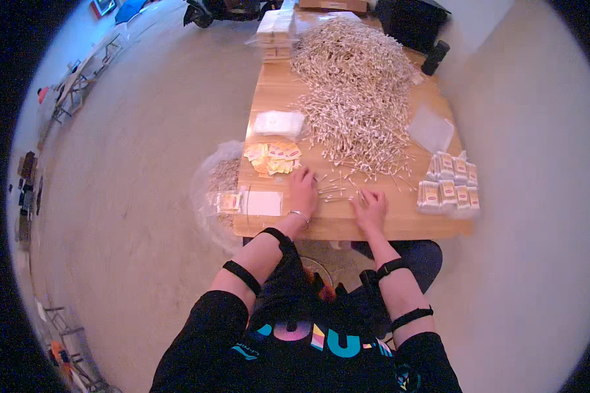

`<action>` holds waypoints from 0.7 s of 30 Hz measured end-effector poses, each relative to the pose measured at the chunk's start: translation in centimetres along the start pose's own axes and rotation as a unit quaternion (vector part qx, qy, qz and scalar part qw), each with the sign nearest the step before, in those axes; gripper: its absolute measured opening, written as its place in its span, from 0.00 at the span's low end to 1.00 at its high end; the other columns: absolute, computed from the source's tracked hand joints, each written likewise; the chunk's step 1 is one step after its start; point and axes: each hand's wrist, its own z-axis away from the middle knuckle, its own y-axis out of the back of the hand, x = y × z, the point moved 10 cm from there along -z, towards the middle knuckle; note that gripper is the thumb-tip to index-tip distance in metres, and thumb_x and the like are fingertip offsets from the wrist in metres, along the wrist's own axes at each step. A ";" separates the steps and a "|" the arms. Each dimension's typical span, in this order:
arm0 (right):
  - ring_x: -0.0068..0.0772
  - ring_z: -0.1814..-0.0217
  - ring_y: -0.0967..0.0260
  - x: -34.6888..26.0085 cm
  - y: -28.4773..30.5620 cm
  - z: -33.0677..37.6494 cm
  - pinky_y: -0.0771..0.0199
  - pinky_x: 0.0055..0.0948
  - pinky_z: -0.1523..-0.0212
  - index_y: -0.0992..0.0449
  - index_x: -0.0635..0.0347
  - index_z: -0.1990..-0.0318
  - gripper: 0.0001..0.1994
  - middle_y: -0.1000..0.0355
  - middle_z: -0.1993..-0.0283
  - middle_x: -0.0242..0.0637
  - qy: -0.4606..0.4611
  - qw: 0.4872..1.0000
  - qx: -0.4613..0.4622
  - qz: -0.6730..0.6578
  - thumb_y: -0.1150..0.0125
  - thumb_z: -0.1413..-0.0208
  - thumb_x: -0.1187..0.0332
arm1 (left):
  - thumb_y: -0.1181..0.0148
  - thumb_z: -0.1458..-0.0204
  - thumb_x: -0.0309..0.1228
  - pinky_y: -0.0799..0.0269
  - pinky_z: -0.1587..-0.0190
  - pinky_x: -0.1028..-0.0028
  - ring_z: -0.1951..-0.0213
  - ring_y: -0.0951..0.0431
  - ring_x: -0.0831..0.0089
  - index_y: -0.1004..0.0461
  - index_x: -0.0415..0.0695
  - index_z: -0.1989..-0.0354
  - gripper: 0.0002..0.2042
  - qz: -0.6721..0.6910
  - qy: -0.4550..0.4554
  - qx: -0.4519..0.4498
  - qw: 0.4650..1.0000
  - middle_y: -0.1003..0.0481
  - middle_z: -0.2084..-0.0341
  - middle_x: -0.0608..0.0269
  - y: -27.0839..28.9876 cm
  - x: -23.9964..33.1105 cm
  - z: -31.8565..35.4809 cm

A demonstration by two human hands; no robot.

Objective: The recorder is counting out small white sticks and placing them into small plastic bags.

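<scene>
A large heap of white-tipped cotton swabs (pixel 357 92) covers much of the wooden table (pixel 400 219). A few loose swabs (pixel 334 190) lie at the near side of the heap, between my hands. My left hand (pixel 303 194) rests on the tabletop left of them, palm down, its fingers stretched forward and nothing visible in it. On the other side, my right hand (pixel 372 211) has its thumb and fingers bent around the ends of swabs; its grip is small and partly hidden.
Left are orange-and-white paper labels (pixel 272 157), a white pad (pixel 278 123), a white card (pixel 264 203) and a filled packet (pixel 229 202). A clear bag of swabs (pixel 219 183) hangs by the table. Packed swab bags (pixel 447 183) stand right, near a plastic sheet (pixel 431 130).
</scene>
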 end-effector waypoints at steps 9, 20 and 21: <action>0.40 0.61 0.38 0.4 0.5 -0.3 0.37 0.35 0.59 0.23 0.58 0.67 0.09 0.35 0.67 0.38 -0.022 0.999 0.038 -0.015 0.38 0.57 0.66 | 0.44 0.58 0.25 0.37 0.56 0.64 0.61 0.33 0.56 0.26 0.44 0.70 0.06 -0.031 -0.045 -0.090 0.994 0.29 0.69 0.56 0.1 0.1 -1.6; 0.42 0.61 0.37 0.2 -0.2 -2.1 0.37 0.39 0.59 0.23 0.56 0.68 0.07 0.33 0.68 0.38 -0.032 0.998 0.047 0.003 0.40 0.55 0.66 | 0.41 0.57 0.29 0.37 0.55 0.64 0.60 0.32 0.61 0.25 0.46 0.67 0.08 -0.007 -0.122 -0.103 0.987 0.29 0.70 0.61 -0.5 5.4 2.3; 0.41 0.61 0.37 0.2 -0.6 -2.2 0.37 0.39 0.59 0.23 0.56 0.68 0.07 0.33 0.68 0.38 -0.031 0.999 0.038 0.007 0.40 0.55 0.67 | 0.41 0.57 0.29 0.37 0.55 0.64 0.60 0.32 0.61 0.25 0.46 0.67 0.08 0.009 -0.122 -0.108 0.987 0.29 0.70 0.61 -0.6 4.9 2.5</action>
